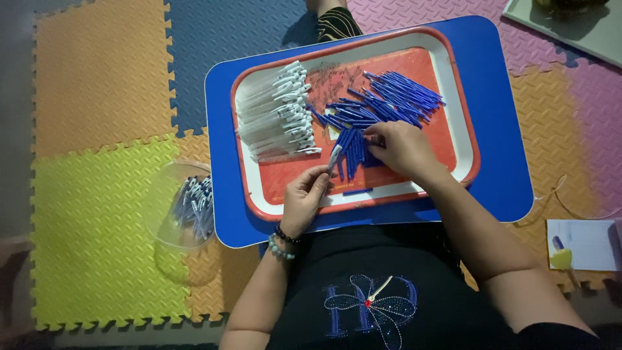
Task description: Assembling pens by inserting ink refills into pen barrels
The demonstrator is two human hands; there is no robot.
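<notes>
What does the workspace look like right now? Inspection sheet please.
Surface: blue lap table carrying an orange tray, over coloured foam floor mats.
Job's things: white pen barrels stacked at the tray's left; blue pen parts piled at its right.
Clutter: clear bowl of assembled pens on the mat; notepad at the right.
Fingers: left hand holds one pen barrel; right hand rests on the blue parts.
Cables: thin cord near the notepad.
Surroundings: grey board at the top right.
</notes>
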